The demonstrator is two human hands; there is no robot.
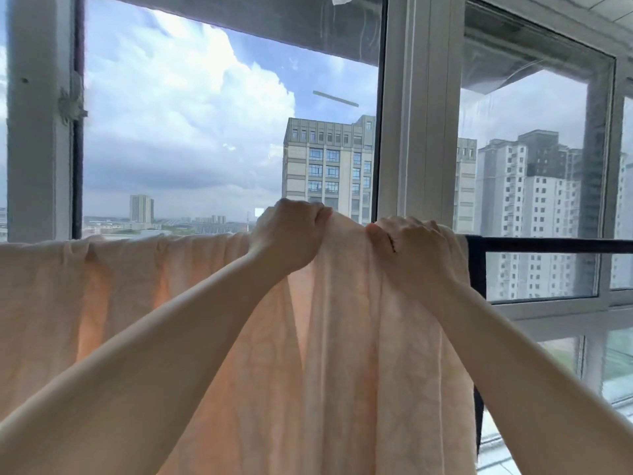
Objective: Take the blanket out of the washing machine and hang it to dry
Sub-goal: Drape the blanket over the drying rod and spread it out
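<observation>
A pale peach blanket (120, 303) hangs over a dark horizontal rail (548, 244) in front of the windows. It is spread along the rail to the left and bunched in long folds in the middle. My left hand (291, 231) grips the blanket's top edge at the rail with curled fingers. Just to its right, my right hand (411, 245) clutches a bunched fold of the blanket at the same height. Both forearms reach up from the bottom of the view. The washing machine is out of view.
Large glass windows with white frames (421, 132) stand right behind the rail. To the right the bare rail runs on, with a dark upright post (478, 275) below it. Tall buildings and cloudy sky show through the glass.
</observation>
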